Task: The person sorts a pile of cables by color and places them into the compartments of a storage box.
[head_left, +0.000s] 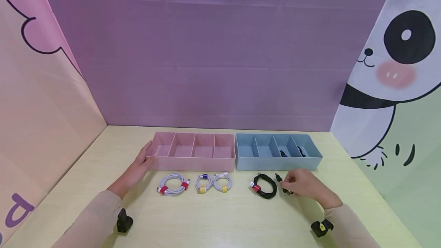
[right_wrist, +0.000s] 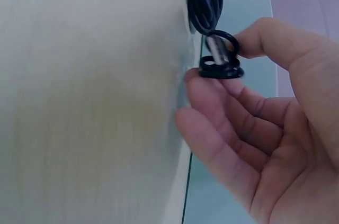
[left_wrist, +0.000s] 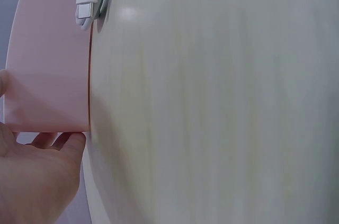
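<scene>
My left hand (head_left: 139, 163) grips the left end of a pink divided box (head_left: 193, 163), its thumb at the rim and fingers against the end wall. In front of a blue divided box (head_left: 275, 163), my right hand (head_left: 304, 183) pinches a small coiled black cable (right_wrist: 221, 69) between thumb and fingertips; a metal plug shows on it in the right wrist view. Just left of that hand lies a larger black cable coil (head_left: 267, 196) with a red tie and a white USB plug.
A white cable coil (head_left: 172, 193) with red ties lies before the pink box. Two smaller white coils with yellow ties (head_left: 224, 189) lie to its right. Small black items (head_left: 283, 154) sit in the two right-hand blue compartments. A purple backdrop (head_left: 220, 68) stands behind the table.
</scene>
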Demonstrator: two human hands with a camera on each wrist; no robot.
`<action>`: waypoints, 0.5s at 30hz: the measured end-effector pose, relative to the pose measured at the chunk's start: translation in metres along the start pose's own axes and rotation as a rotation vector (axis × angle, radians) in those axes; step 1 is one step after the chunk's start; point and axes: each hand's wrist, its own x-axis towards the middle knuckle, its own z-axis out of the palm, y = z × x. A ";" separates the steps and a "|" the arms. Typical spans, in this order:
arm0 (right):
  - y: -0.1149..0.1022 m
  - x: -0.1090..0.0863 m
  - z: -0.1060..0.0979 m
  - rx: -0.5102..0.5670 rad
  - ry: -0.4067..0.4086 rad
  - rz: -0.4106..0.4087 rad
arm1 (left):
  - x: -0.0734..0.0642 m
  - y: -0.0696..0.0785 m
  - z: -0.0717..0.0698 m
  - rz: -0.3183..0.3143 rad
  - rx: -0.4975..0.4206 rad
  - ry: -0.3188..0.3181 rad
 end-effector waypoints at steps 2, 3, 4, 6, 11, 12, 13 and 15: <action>0.001 0.001 0.000 -0.002 0.010 -0.005 | 0.000 0.001 0.000 -0.001 0.004 0.001; 0.002 0.002 0.000 -0.006 0.017 -0.012 | -0.001 0.001 0.000 -0.002 0.004 0.003; 0.003 0.003 0.001 -0.013 0.023 -0.019 | -0.001 0.001 0.000 -0.001 0.004 0.004; 0.004 0.004 0.001 -0.020 0.038 -0.032 | -0.001 0.002 0.000 0.003 0.000 0.005; 0.003 0.004 0.000 -0.005 0.079 -0.065 | -0.001 0.001 0.000 0.022 -0.012 0.008; 0.003 0.004 -0.001 0.004 0.085 -0.068 | -0.001 0.001 0.000 0.023 -0.012 0.007; 0.002 0.004 -0.001 0.007 0.093 -0.071 | -0.001 0.001 0.000 0.023 -0.011 0.008; 0.001 0.003 -0.002 0.013 0.105 -0.072 | -0.001 0.001 0.000 0.022 -0.007 0.009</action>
